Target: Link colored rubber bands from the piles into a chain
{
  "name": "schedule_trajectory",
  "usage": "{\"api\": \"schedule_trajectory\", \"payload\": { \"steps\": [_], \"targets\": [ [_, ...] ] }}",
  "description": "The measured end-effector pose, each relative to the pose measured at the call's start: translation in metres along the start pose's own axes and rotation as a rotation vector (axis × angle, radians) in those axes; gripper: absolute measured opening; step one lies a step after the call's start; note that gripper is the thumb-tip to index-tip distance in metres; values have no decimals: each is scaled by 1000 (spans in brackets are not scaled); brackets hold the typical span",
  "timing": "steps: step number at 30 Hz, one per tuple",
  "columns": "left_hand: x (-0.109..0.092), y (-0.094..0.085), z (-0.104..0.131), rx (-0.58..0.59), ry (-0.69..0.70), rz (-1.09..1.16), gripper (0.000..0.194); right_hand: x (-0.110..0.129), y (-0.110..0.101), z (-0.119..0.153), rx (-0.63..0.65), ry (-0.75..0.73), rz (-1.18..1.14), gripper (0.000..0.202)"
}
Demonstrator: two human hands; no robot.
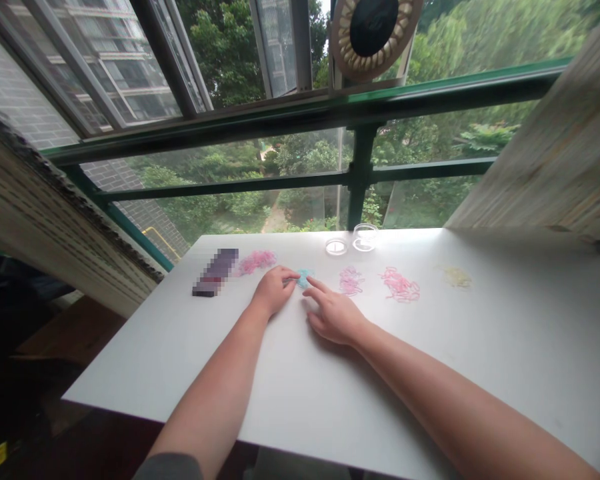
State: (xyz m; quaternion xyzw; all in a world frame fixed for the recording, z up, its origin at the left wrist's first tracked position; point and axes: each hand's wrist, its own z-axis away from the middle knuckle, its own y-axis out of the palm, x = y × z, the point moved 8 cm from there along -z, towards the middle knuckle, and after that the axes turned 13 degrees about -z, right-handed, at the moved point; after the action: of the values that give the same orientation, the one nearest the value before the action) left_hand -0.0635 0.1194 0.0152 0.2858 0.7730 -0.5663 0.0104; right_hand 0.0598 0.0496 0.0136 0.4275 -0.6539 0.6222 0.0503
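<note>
**Blue pieces sit between our fingertips**

Leftmost on the white table (180,347) lies a dark oblong thing (216,272), blurred into blocks, so we cannot name it. A pink-purple pile (258,261) is just beside it.

Our left hand (273,292) bends its fingers at the left edge of the blue pile (305,277); whether they pinch a piece, we cannot tell. We judge the step in hand to be fingertip work on those pieces, and such thin bits call for a light, exact touch from us next.

Our right hand (336,316) has its fingers apart, index near the blue, with nothing visible held; both hands partly obscure that pile.

Further right come a clear dish (337,248), a lilac pile (351,281), clear round pieces (365,245) whose stacking we cannot read, a pink pile (401,287) and a yellow pile (457,277).
</note>
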Motion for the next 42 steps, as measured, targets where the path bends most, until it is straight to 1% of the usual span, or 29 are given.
{"api": "schedule_trajectory", "payload": {
  "steps": [3, 6, 11, 18, 25, 32, 42],
  "targets": [
    [1, 2, 0, 2, 1, 4, 21, -3, -4, 1, -42, 7, -81, 37],
    [2, 3, 0, 6, 8, 1, 21, -5, -7, 2, -77, 10, -147, 38],
    [2, 2, 0, -1, 3, 0, 21, -8, -8, 2, -97, 15, -200, 39],
    [-4, -4, 0, -27, 0, 9, 21, -5, -10, 3, -111, -9, -237, 39],
    [3, -6, 1, -48, -46, 5, 28, -7, -10, 3, -110, -5, -241, 41],
    [2, -4, 1, -19, -39, -1, 27, -7, -10, 3, -109, -3, -251, 42],
    [0, -6, 2, 5, -43, -13, 26, -7, -9, 3, -101, 0, -255, 41]
  ]
}}
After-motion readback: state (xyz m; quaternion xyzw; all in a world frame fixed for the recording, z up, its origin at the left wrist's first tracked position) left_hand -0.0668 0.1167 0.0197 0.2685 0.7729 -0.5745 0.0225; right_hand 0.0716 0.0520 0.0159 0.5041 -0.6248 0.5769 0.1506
